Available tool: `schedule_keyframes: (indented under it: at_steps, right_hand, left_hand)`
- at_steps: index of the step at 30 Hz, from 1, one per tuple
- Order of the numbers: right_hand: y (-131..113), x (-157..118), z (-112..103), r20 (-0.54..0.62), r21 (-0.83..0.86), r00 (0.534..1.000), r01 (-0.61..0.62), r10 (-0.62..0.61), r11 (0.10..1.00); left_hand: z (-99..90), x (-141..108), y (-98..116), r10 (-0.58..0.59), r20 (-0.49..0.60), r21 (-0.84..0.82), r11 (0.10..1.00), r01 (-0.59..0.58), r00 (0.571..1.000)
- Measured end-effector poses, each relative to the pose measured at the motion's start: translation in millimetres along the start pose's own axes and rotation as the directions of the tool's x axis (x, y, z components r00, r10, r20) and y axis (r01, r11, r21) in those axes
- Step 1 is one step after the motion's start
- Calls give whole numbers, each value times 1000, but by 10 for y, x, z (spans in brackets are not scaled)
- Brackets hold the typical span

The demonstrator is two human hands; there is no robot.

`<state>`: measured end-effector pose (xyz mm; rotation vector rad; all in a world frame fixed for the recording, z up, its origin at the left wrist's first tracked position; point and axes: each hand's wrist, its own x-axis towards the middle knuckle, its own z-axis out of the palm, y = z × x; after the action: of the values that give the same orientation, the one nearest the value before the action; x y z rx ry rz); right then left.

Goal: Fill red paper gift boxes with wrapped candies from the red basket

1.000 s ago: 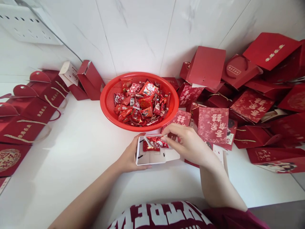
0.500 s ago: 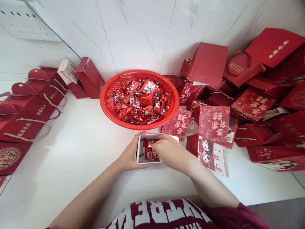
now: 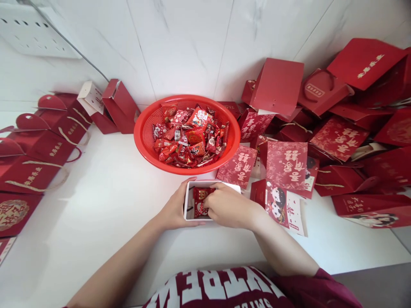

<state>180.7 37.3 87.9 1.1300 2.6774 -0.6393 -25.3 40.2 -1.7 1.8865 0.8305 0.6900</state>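
Observation:
My left hand (image 3: 175,207) grips the left side of a small white-walled box (image 3: 190,202), thumb along the far rim and fingers along the near side. Inside the box lie red candy packets (image 3: 199,200) with gold and pale print. My right hand (image 3: 226,205) reaches over the box's right part, its fingers curled down and pinching at a red candy packet. The fingertips are partly hidden, and so is the right part of the box's inside. Just beyond the box stands a red plastic basket (image 3: 143,147) holding many wrapped candies (image 3: 195,136).
Folded red gift boxes (image 3: 41,145) with rope handles line the left. More red boxes (image 3: 278,85) are heaped at the right, with printed cards (image 3: 287,164) in front. A tiled wall (image 3: 183,47) rises behind the white counter (image 3: 96,196); a power strip (image 3: 35,32) is upper left.
My right hand's fingers have shifted slightly down within the box, and the candy packets under them look differently placed. My left hand keeps its hold on the box.

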Motion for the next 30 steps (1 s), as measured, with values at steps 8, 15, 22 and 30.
schedule_keyframes:
  at_steps: [8,15,22,30]
  right_hand:
    - [95,-427,-461,-354,258,934,61,35,964]
    - [532,-257,-943,-419,94,888,-162,187,982]
    - [998,516,-888,-182,-22,955,-242,234,970]
    - [1007,859,-719,-112,-69,973,-209,201,975]
  left_hand:
    - [-18,2,-16,4,11,-64,998,-3,1000]
    - [-28,-2,6,-17,-2,-60,998,17,1000]
    - [-15,-21,-18,-8,-3,-111,994,7,1000]
    - [-12,-31,-14,0,-14,-122,992,-2,1000]
